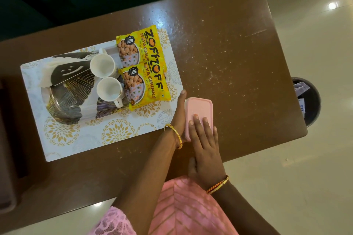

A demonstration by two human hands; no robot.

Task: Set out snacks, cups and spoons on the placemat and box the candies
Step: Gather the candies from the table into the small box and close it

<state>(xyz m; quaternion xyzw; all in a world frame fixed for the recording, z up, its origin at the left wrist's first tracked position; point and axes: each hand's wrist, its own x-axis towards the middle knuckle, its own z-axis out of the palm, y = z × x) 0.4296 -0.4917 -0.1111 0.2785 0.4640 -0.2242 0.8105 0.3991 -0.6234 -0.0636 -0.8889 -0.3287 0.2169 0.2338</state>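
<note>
A pink lidded box (199, 108) lies on the brown table just right of the placemat (80, 139). My right hand (204, 147) rests flat on its lid, fingers spread. My left hand (179, 112) grips the box's left side, thumb pointing away from me. On the white-and-gold placemat lie two yellow soya-chunk snack packets (147, 66), one partly over the other. Beside them stand two white cups (107, 76) on a tray with a black-and-gold pattern (66, 101). A black napkin holder with white tissue (63, 71) sits at the tray's left. No spoons or candies are visible.
The table (238, 63) has a speckled surface to the right of the box. A dark waste bin (307, 101) with papers stands on the pale floor past the table's right edge. A dark sofa runs along the far side.
</note>
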